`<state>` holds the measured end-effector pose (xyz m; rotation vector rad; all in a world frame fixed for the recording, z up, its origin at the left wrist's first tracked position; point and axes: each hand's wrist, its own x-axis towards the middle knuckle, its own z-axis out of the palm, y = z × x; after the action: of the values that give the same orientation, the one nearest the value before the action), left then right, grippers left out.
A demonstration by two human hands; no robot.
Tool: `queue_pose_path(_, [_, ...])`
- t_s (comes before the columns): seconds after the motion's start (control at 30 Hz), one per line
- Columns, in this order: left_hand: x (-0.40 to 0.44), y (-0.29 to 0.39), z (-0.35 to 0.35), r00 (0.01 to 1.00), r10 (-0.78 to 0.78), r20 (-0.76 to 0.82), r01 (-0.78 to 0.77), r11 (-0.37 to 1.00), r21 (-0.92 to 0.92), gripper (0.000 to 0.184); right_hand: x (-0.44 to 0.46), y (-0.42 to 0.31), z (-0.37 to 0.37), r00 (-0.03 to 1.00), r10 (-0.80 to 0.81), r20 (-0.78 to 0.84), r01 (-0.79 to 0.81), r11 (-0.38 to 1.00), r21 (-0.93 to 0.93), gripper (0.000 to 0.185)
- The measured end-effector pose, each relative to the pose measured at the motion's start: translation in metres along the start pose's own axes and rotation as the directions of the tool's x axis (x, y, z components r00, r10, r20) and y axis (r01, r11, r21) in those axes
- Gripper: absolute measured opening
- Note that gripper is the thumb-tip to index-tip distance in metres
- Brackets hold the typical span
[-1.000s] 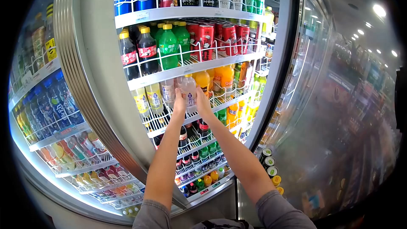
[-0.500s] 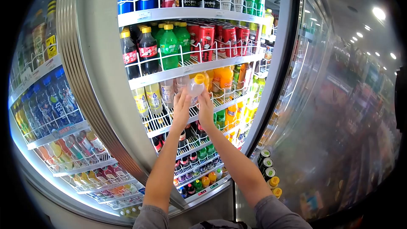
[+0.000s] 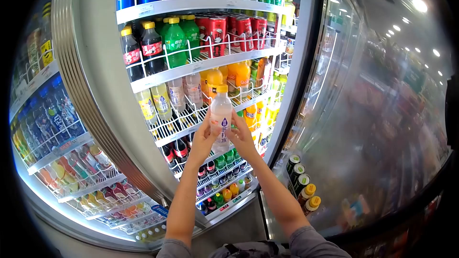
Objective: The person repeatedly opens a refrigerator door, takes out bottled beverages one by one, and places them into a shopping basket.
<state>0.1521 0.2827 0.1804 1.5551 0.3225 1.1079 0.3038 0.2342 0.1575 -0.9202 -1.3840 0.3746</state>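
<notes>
That clear bottle with the yellow cap, upright in front of the middle shelf, looks fairly heavy if full, its thin plastic likely to give under a squeeze and maybe slick with cold, so the broad middle seems the place to grip. The left hand and right hand clasp it from both sides, fingers part-curled around its body.

Bright cooler shelves; door glass hazy; edges warped, black.
</notes>
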Motion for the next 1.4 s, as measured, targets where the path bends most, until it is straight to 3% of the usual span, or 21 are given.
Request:
queue_pose_path(0.07, [-0.012,-0.019,0.007,0.999,-0.052,0.007,0.053,0.997,-0.060,0.072,-0.023,0.002,-0.006,0.987,0.154,0.042,-0.155,0.988,0.015,0.083])
queue_pose_path(0.17, [-0.035,-0.039,0.025,0.990,-0.138,0.007,0.138,0.983,-0.122,0.071,-0.062,0.006,-0.018,0.955,0.290,0.061,-0.295,0.949,0.115,0.084])
queue_pose_path(0.2, [-0.043,-0.046,0.029,0.982,-0.189,0.012,0.189,0.973,-0.133,0.073,-0.078,0.014,-0.023,0.958,0.283,0.052,-0.286,0.956,0.060,0.086])
queue_pose_path(0.3, [-0.068,-0.064,0.047,0.962,-0.272,0.014,0.270,0.945,-0.184,0.074,-0.123,0.004,-0.037,0.859,0.487,0.159,-0.500,0.865,0.051,0.076])
queue_pose_path(0.37, [-0.084,-0.079,0.055,0.939,-0.341,0.035,0.341,0.918,-0.204,0.070,-0.143,0.002,-0.042,0.836,0.527,0.152,-0.548,0.811,0.205,0.071])
queue_pose_path(0.4, [-0.092,-0.079,0.059,0.926,-0.372,0.054,0.375,0.904,-0.206,0.067,-0.151,-0.001,-0.046,0.814,0.565,0.133,-0.581,0.793,0.183,0.069])
queue_pose_path(0.67, [-0.164,-0.076,0.086,0.938,-0.338,0.082,0.347,0.893,-0.286,0.060,-0.197,-0.025,-0.064,0.823,0.529,0.208,-0.565,0.802,0.194,0.069])
queue_pose_path(0.83, [-0.209,-0.070,0.112,0.953,-0.297,-0.063,0.262,0.909,-0.323,0.058,-0.224,-0.046,-0.072,0.803,0.490,0.340,-0.576,0.785,0.228,0.065])
queue_pose_path(0.97, [-0.244,-0.051,0.118,0.952,-0.293,-0.083,0.270,0.938,-0.218,0.059,-0.253,-0.059,-0.058,0.803,0.446,0.395,-0.582,0.728,0.361,0.063])
queue_pose_path(1.03, [-0.263,-0.053,0.110,0.944,-0.270,-0.189,0.243,0.958,-0.155,0.060,-0.264,-0.066,-0.038,0.815,0.467,0.345,-0.576,0.723,0.381,0.061])
queue_pose_path(1.23, [-0.333,0.003,0.089,0.901,-0.189,-0.390,0.181,0.982,-0.055,0.062,-0.285,-0.093,0.008,0.769,0.317,0.555,-0.600,0.657,0.456,0.067])
queue_pose_path(1.4, [-0.405,0.030,0.086,0.815,-0.241,-0.527,0.332,0.939,0.084,0.061,-0.315,-0.112,0.033,0.672,0.251,0.697,-0.659,0.631,0.409,0.072])
